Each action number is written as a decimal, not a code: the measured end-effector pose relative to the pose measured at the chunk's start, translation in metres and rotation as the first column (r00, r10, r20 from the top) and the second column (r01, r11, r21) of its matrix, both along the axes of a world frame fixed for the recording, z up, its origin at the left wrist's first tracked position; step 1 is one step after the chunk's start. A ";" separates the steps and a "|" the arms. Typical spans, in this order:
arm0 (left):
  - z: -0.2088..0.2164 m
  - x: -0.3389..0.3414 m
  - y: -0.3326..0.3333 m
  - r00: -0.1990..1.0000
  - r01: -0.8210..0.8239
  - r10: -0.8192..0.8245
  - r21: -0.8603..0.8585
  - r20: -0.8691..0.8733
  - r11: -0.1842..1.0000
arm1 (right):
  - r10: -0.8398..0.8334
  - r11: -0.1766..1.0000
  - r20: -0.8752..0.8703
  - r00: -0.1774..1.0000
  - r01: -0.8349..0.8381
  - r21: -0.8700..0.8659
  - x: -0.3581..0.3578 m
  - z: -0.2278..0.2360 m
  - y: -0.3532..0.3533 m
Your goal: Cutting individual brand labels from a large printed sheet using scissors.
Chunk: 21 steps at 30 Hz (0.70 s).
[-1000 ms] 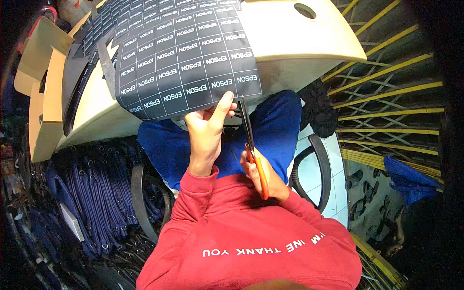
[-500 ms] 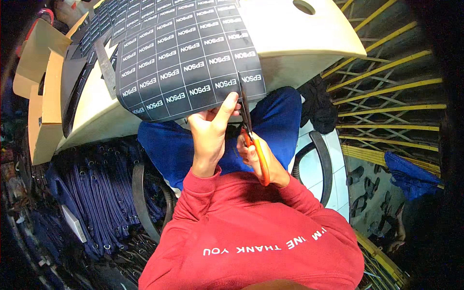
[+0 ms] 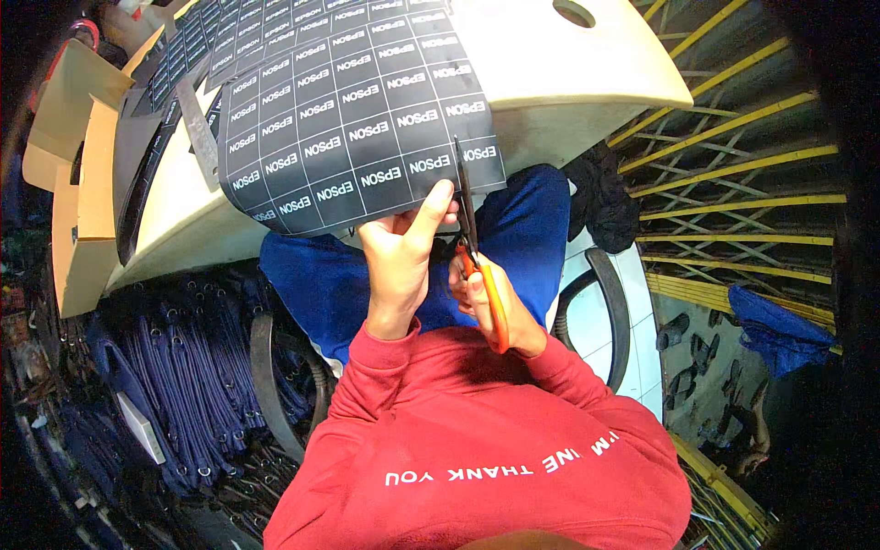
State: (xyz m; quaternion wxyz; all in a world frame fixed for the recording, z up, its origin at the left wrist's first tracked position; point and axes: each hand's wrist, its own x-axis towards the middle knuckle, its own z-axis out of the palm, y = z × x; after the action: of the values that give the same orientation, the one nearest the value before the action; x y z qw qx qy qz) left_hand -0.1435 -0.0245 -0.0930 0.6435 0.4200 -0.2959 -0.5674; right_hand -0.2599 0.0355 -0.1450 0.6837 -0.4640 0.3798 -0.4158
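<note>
A black printed sheet (image 3: 330,137), ruled with white lines into rectangles, hangs over the near edge of the table. My left hand (image 3: 401,252) pinches its lower edge, thumb on top and fingers underneath. Just to the right, my right hand (image 3: 500,298) is wrapped round the orange handles of a pair of scissors (image 3: 467,206). Their dark blades point away from me and lie at the sheet's lower right part, beside a ruled line. Whether the blades are fully closed is hard to make out.
The pale table (image 3: 568,82) has an oval hole at its far right. A metal ruler (image 3: 195,128) lies left of the sheet, near an open cardboard box (image 3: 92,183). Dark blue straps with metal rings (image 3: 188,385) hang at lower left. A yellow folding gate (image 3: 733,192) stands right.
The sheet has shifted slightly toward me and its hanging edge sits a little lower. Both hands and the scissors stay almost in place.
</note>
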 end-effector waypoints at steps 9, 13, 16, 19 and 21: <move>-0.001 0.001 -0.001 1.000 -0.009 0.009 -0.017 0.023 1.000 | 0.015 1.000 -0.111 0.994 -0.012 0.022 -0.005 0.001 0.001; 0.000 0.000 0.000 0.999 -0.014 0.015 -0.007 0.032 1.000 | 0.008 0.998 -0.086 0.996 -0.003 0.058 -0.005 0.000 0.003; 0.000 0.002 -0.001 0.999 -0.014 0.014 -0.011 0.028 1.000 | 0.000 0.998 -0.070 0.998 0.005 0.061 -0.004 0.002 0.002; 0.000 0.003 -0.001 1.000 -0.001 0.001 -0.001 0.032 1.000 | -0.001 0.997 -0.082 0.997 0.007 0.074 -0.004 0.002 0.004; 0.000 0.003 0.000 1.000 -0.005 0.004 0.010 0.014 1.000 | 0.003 0.998 -0.117 0.993 0.004 0.059 -0.004 0.005 0.004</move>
State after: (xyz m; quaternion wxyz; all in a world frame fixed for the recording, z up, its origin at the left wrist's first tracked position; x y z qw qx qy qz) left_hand -0.1408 -0.0250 -0.0934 0.6406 0.4278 -0.2966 -0.5645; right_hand -0.2640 0.0393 -0.1403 0.6737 -0.4670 0.4314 -0.3769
